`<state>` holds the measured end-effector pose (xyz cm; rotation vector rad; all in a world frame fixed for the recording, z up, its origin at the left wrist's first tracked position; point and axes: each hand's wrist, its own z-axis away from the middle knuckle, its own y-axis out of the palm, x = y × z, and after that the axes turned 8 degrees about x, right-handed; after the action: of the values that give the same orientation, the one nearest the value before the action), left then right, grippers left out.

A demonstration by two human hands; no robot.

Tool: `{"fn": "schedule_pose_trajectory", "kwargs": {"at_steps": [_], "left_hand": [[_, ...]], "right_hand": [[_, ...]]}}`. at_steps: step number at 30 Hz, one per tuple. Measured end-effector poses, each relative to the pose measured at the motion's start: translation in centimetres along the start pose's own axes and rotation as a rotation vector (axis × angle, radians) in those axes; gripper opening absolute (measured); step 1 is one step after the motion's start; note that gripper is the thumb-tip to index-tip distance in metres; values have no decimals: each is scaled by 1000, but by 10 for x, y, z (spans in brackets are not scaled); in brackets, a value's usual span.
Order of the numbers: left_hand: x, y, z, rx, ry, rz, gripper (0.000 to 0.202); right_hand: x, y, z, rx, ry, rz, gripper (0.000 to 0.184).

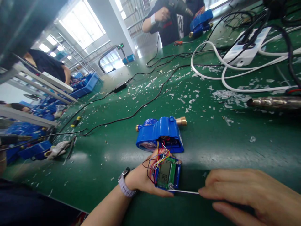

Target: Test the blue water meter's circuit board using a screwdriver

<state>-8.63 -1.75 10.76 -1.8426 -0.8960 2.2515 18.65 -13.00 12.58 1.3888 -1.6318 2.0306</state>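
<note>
My left hand point(143, 180), with a watch on its wrist, grips a display circuit board point(166, 172) with an LCD, seated in a blue plastic holder. Red, yellow, white and black wires point(155, 163) run from it into the open housing of a blue water meter point(158, 133) with brass ends, lying on its side just beyond. My right hand point(249, 191) is closed around a screwdriver, its handle hidden by the fingers. The thin screwdriver shaft point(187, 191) points left, its tip at the board's near corner beside a screw.
White scraps litter the green table point(117, 135). Black cables cross it. At right are a power strip point(246, 47) and a metal heat-gun nozzle point(272, 102). A co-worker point(171, 22) across the table holds a heat gun near another meter point(201, 23). Blue bins point(86, 86) stand left.
</note>
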Motion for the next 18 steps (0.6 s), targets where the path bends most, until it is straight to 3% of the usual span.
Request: {"fn": "schedule_pose_trajectory", "kwargs": {"at_steps": [12,18], "left_hand": [[1,1,1,19,22,87,72],[6,2,3,31,21,117,75]], "right_hand": [[5,13,-5,-65,-16,-90,27],[11,14,-9,1,-34,-87,38]]}}
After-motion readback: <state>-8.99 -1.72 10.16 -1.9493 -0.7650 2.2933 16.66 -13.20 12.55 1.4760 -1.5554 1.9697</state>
